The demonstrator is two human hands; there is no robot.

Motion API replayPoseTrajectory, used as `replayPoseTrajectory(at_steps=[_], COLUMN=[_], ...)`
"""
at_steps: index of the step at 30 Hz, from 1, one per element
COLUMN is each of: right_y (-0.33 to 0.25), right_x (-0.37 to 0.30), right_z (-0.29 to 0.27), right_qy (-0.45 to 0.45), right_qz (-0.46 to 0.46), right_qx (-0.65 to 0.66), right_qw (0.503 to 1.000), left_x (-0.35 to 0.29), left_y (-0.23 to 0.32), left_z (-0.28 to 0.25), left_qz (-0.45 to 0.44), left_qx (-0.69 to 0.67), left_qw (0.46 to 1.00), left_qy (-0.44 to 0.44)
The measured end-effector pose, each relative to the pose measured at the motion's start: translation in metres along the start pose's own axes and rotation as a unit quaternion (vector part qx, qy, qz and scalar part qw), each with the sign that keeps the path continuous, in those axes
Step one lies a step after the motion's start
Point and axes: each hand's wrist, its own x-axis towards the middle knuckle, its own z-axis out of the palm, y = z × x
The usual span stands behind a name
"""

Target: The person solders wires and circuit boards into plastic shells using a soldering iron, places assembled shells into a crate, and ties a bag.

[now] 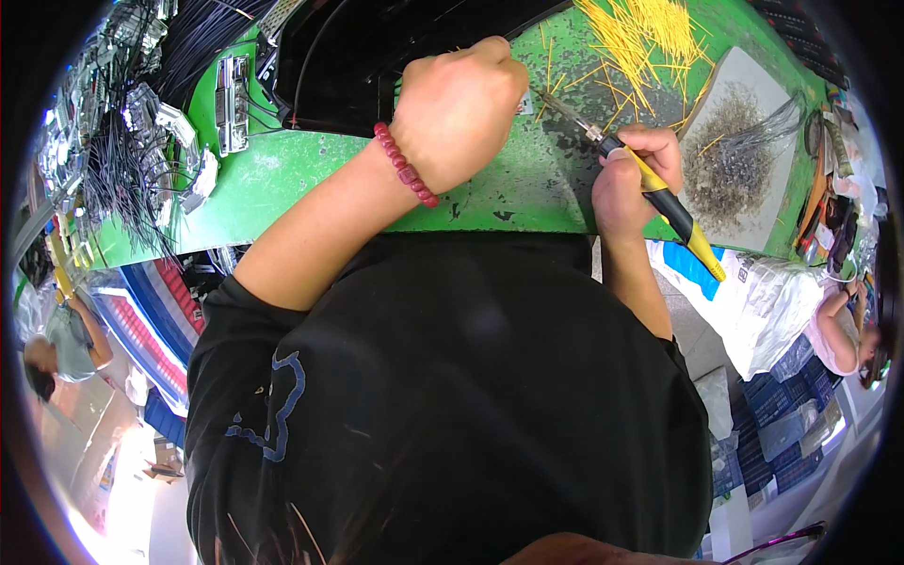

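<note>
My left hand [460, 111], with a red bead bracelet [407, 173] at the wrist, is closed over the near edge of a black tray-like casing [353, 56]. Its fingertips are turned away, so whatever they hold is hidden. In my right hand [629, 179] is a yellow and black soldering iron [672, 211], gripped like a pen. The iron's metal tip points up and left, close beside my left hand.
Loose thin yellow sticks or tubes [650, 42] lie at the back of the green table [301, 179]. On the right, a pale slab [736, 73] carries grey debris and fine wires. Metal parts with black wires [141, 122] crowd the left. Other people are at both sides.
</note>
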Motion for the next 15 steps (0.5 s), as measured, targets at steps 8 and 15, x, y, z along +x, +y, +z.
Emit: replayPoseTrajectory(at_steps=[8, 15], right_y=[-0.0004, 0.0015], right_x=[-0.0004, -0.0009], right_z=[-0.0001, -0.0014], right_qy=[0.005, 0.002], right_qz=[-0.002, -0.007], right_qx=[0.0, 0.006], right_qw=[1.0, 1.0], left_x=[-0.0035, -0.0029], left_y=[-0.0006, 0.0012], left_z=[0.0022, 0.0037], left_qz=[0.006, -0.007], left_qx=[0.009, -0.01], left_qw=[1.0, 0.999], left_qy=[0.014, 0.046])
